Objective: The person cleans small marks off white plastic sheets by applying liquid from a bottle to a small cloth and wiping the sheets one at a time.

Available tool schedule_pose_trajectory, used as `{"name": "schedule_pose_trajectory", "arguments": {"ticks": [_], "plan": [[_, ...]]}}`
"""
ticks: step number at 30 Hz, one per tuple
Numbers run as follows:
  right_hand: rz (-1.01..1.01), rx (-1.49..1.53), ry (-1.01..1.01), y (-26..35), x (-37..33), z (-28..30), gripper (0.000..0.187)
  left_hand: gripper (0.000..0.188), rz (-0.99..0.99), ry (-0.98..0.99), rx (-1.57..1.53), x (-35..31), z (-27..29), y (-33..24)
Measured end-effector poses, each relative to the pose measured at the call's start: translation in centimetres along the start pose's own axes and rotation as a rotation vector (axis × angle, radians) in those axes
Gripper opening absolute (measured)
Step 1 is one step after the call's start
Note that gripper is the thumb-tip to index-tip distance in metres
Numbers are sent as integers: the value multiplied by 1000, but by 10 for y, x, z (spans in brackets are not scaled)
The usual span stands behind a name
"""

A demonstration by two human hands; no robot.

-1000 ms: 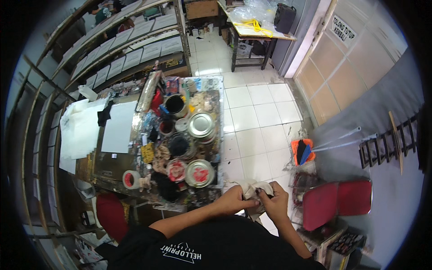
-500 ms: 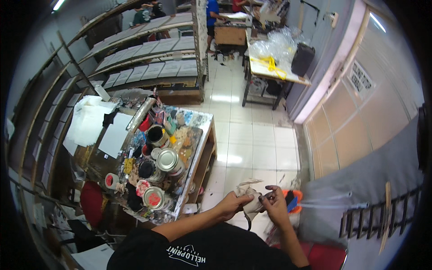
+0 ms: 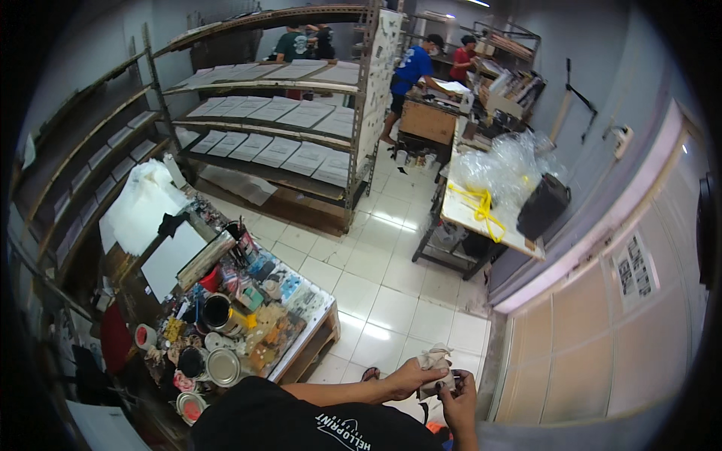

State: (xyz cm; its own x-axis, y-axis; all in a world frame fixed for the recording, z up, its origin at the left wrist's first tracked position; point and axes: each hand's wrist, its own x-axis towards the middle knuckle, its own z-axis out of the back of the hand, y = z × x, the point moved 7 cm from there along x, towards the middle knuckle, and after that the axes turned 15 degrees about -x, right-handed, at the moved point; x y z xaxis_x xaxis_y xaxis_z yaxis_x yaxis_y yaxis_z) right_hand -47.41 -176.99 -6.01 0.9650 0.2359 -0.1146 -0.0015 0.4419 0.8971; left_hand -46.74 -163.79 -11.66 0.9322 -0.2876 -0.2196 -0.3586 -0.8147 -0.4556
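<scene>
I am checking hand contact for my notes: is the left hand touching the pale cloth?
Touching. The head view shows the left hand gripping the pale cloth, with crumpled folds standing out above the grip.

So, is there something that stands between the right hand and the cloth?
Nothing visible does. The left hand grips the cloth, and the right hand is right up against it, apparently touching.

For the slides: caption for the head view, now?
Left hand holds a crumpled beige cloth, right hand at its edge, near a table crowded with cans.
</scene>
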Motion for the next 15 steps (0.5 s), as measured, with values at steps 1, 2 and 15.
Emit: {"name": "schedule_pose_trajectory", "arguments": {"ticks": [1, 2, 15], "plan": [[35, -80, -15, 14, 27, 6, 44, 36, -14, 10, 55, 20, -8, -22], [72, -159, -31, 29, 52, 11, 44, 36, -29, 19, 110, 40, -14, -42], [229, -77, 257, 66, 369, -35, 23, 46, -245, -359, 481, 198, 7, -267]]}}
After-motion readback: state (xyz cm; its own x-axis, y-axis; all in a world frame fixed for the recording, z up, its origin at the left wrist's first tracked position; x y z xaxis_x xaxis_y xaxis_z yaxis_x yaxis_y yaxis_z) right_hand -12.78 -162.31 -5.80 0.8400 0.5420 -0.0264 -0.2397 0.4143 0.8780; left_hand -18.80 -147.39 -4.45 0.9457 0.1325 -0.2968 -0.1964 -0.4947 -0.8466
